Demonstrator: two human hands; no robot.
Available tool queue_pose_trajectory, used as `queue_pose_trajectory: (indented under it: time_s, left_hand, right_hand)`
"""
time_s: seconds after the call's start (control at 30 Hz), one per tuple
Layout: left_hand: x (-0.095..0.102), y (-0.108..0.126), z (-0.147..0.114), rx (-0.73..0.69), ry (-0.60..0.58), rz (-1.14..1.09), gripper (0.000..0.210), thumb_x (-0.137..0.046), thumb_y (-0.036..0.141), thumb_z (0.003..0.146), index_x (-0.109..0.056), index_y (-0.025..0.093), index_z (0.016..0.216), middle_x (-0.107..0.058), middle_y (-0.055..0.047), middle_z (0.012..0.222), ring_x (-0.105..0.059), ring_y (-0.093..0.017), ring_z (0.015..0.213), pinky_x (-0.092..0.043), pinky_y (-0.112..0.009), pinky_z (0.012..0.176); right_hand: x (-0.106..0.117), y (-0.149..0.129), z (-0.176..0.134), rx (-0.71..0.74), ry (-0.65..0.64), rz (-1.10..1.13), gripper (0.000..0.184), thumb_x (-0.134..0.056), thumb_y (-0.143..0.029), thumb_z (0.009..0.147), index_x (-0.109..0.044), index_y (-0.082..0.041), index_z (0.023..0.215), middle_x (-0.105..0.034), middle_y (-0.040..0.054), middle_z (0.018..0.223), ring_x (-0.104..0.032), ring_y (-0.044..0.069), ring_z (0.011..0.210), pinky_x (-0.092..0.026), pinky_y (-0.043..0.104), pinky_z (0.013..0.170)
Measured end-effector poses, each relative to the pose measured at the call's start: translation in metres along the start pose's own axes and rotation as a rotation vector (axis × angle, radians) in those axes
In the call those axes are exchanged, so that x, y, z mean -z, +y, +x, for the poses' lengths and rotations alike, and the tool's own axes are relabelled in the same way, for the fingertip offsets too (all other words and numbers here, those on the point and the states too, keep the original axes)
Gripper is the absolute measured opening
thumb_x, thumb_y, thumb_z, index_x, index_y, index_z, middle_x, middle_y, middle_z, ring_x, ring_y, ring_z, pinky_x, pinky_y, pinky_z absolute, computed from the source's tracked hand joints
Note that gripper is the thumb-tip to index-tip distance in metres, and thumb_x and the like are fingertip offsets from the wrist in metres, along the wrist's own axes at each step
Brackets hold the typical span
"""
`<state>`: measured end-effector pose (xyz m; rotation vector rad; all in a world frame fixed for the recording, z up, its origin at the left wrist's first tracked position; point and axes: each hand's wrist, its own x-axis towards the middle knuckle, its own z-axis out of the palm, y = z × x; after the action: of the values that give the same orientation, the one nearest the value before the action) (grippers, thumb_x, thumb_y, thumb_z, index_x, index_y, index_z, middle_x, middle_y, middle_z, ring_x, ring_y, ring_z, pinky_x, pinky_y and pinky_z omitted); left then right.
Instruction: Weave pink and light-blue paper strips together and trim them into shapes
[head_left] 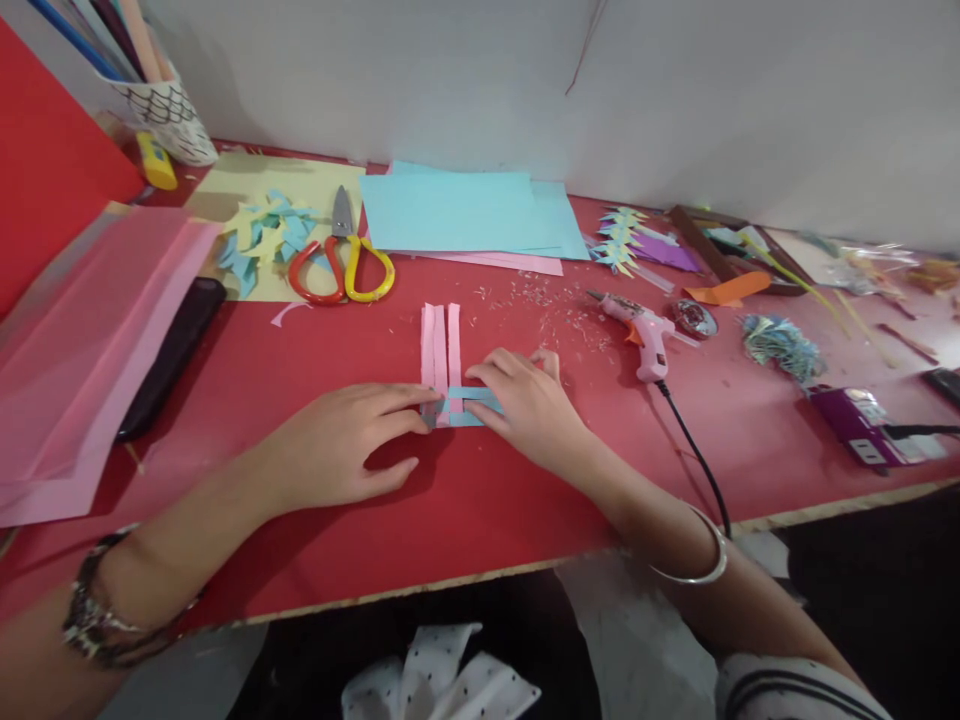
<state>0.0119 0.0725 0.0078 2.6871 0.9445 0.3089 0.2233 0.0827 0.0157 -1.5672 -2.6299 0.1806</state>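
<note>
Several pink paper strips (pixel 435 345) lie upright side by side on the red table, crossed near their lower ends by blue paper strips (pixel 469 415) in a woven pattern. My left hand (pixel 345 440) rests its stretched fingertips on the left edge of the weave; its thumb is apart from the paper. From the right, my right hand (pixel 529 405) pinches a blue strip between thumb and fingers, near where it crosses the pink ones. Parts of the strips' ends are hidden under my fingertips.
Scissors (pixel 343 250) lie by paper scraps (pixel 262 235) at the back left. Blue sheets (pixel 457 210) lie behind the weave. A pink glue gun (pixel 641 335) with a black cord (pixel 697 455) is to the right, near a purple extension box (pixel 862 425). Pink sheets (pixel 97 350) are at left.
</note>
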Motion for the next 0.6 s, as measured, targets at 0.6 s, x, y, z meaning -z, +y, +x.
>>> queue_pose_trajectory:
  time_s: [0.6]
  left_hand:
    - [-0.0055,0.0073,0.0018,-0.054,0.024,0.154,0.033,-0.046,0.033,0.076,-0.059,0.013,0.099,-0.059,-0.013,0.112,-0.053,-0.025,0.102,-0.045,-0.039,0.087]
  right_hand:
    - [-0.0026,-0.0030,-0.0004,-0.044,0.028,0.125,0.015,-0.053,-0.029,0.080,-0.057,-0.015,0.084,-0.056,0.0064,0.088,-0.050,0.018,0.081,-0.031,0.028,0.069]
